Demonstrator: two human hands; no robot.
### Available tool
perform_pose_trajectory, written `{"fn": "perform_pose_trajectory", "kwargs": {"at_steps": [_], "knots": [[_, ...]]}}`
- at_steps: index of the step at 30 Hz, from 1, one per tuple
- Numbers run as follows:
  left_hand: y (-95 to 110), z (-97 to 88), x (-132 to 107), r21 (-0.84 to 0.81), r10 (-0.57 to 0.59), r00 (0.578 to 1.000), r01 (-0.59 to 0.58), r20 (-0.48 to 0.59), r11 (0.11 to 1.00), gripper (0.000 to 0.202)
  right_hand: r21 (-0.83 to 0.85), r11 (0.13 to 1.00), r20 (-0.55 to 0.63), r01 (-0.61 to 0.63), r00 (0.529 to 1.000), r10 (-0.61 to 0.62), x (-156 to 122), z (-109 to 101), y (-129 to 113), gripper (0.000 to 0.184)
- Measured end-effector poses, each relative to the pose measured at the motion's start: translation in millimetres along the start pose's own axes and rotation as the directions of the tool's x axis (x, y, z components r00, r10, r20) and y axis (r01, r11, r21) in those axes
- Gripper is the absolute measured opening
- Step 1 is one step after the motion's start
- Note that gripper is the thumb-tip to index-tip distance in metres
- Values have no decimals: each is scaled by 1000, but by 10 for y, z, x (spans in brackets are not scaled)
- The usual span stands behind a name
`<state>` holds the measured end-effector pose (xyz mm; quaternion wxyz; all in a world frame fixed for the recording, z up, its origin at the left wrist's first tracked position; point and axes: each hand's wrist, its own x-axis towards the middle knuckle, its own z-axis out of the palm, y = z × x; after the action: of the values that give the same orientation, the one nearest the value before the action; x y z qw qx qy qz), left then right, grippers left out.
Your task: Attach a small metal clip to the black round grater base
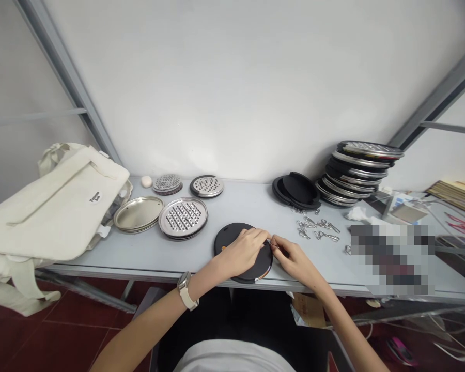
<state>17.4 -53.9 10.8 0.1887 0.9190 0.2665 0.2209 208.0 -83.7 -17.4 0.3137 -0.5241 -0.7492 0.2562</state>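
A round black disc [225, 238] with an orange mark lies flat near the table's front edge, a strip of shiny rim showing at its lower right. My left hand [245, 252] rests over the disc, its fingers bent together toward the right edge. Against that same edge, my right hand [292, 261] pinches with thumb and forefinger. Whatever small thing sits between the fingertips is too small and covered to name. Several loose wire clips [318, 227] lie to the right of my right hand. To the left of the disc is a round metal grater plate [183, 217].
Smooth metal discs [138, 213], two smaller grater discs [206, 186] and a cream bag [62, 206] occupy the left. Black round covers [296, 190] and a tall stack of grater discs [358, 173] stand at the back right. A blurred patch [393, 258] hides items at right.
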Motion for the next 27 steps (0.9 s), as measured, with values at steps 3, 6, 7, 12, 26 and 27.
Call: {"fn": "perform_pose_trajectory", "kwargs": {"at_steps": [3, 6, 7, 12, 26, 27], "knots": [[3, -3, -3, -2, 0, 1000, 0, -3, 1000, 26, -2, 1000, 7, -1, 1000, 1, 0, -7, 0, 15], [2, 0, -3, -3, 8, 1000, -8, -15, 1000, 25, -14, 1000, 4, 2, 1000, -2, 6, -4, -2, 16], [1, 1, -3, -2, 9, 1000, -9, -15, 1000, 25, -21, 1000, 1, 4, 1000, -4, 8, -1, -3, 17], [6, -1, -2, 2, 3, 1000, -3, -9, 1000, 25, -51, 999, -11, 9, 1000, -9, 5, 7, -9, 19], [24, -21, -3, -12, -3, 1000, 3, 8, 1000, 28, -123, 992, -35, 15, 999, -19, 15, 12, -58, 25], [23, -19, -3, -14, -3, 1000, 3, 5, 1000, 28, -125, 992, -33, 13, 999, -17, 14, 12, -61, 25]]}}
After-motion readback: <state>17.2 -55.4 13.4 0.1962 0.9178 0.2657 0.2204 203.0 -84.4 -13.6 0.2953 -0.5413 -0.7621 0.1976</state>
